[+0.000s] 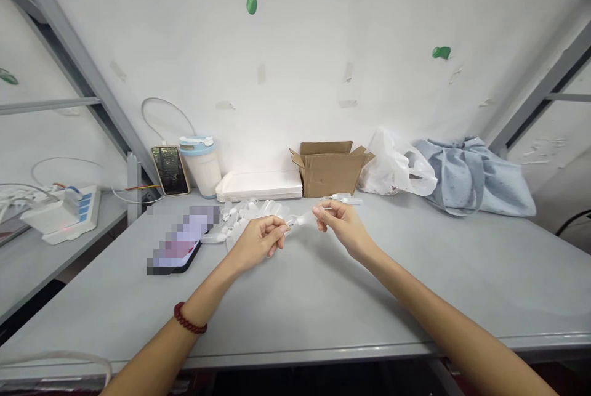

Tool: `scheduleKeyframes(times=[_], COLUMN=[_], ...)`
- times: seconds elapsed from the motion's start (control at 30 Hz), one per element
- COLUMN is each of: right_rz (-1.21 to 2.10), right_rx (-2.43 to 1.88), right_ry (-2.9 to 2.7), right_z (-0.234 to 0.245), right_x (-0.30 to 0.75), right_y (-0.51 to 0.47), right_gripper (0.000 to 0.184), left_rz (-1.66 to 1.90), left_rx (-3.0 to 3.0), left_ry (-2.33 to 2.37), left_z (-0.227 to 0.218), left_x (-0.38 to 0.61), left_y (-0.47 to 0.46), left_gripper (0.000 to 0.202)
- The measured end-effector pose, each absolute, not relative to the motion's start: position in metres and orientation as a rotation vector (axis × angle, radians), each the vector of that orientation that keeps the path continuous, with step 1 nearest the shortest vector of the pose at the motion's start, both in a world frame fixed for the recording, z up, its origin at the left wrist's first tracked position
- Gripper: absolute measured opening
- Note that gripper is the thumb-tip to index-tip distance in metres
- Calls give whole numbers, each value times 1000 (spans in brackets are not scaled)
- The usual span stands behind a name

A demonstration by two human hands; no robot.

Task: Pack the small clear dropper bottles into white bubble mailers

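Above the middle of the table, a small clear plastic tube with a white cap [300,220] spans the gap between my hands. My right hand [340,223] pinches its clear end between thumb and fingertips. At the capped end, my left hand [261,237] is closed in a pinch on a thin, shiny piece too small to name. Just behind and left of my left hand lies a loose pile of similar clear tubes with white caps [237,217], partly hidden by that hand. A few more tubes [351,201] lie beyond my right hand, before the cardboard box.
Along the wall stand a propped phone [170,170] on a cable, a blue-lidded cup [202,168], a stack of white trays [260,186], an open cardboard box [332,175], a white plastic bag [392,165] and a blue cloth bag [480,177]. Another phone [184,242] lies at left.
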State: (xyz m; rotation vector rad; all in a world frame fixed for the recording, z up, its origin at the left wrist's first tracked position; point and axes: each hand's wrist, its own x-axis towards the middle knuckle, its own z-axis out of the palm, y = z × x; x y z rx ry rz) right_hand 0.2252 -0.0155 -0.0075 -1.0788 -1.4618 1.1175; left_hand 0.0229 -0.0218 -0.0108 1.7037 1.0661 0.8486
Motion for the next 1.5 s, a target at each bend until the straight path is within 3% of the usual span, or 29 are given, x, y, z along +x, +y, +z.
scheduleKeyframes(times=[1.5], right_rz=[1045], right_rx=[-1028], right_ry=[-1615], right_z=[-23], right_x=[212], right_y=[-27], right_gripper=[28], left_rz=[950], left_rx=[1609], left_ry=[1109], left_z=[-14], left_x=[23], left_y=[-21], left_gripper=[23])
